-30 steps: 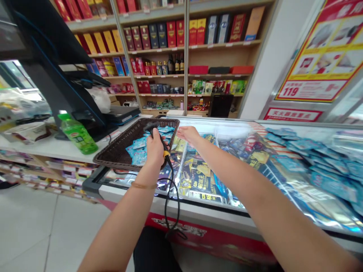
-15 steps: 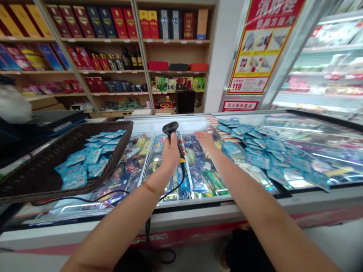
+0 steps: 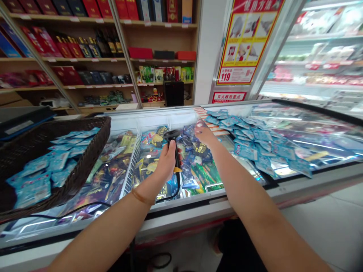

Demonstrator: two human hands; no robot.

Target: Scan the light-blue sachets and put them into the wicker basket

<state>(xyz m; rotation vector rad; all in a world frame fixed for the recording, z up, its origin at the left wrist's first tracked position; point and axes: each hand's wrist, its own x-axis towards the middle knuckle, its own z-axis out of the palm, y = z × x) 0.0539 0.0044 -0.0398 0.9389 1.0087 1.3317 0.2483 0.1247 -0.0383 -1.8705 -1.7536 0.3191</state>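
My left hand (image 3: 167,156) is wrapped around the handle of a black and yellow barcode scanner (image 3: 176,153), its head pointing away from me over the chest freezer. A black cable runs down from the grip. Farther right, my right hand (image 3: 204,136) is over the freezer's far side with fingers curled in; whatever they may hold is too small and blurred to make out. Blue packets (image 3: 255,141) lie in a loose pile on the freezer's glass lid (image 3: 326,139), right of that hand. More blue packets (image 3: 59,160) are in the brown woven basket (image 3: 103,132) at left.
Below my hands, the open freezer section holds colourful wrapped packs (image 3: 200,173), split by a white wire divider (image 3: 132,166). Behind stand wooden shelves (image 3: 161,24) with boxes and bottles. A red and yellow poster (image 3: 245,49) hangs beside a lit display fridge (image 3: 320,60).
The view has swung right and slightly down, so basket and pile appear farther left. The scanner has moved right, closer to my right hand. My right fingers look more curled.
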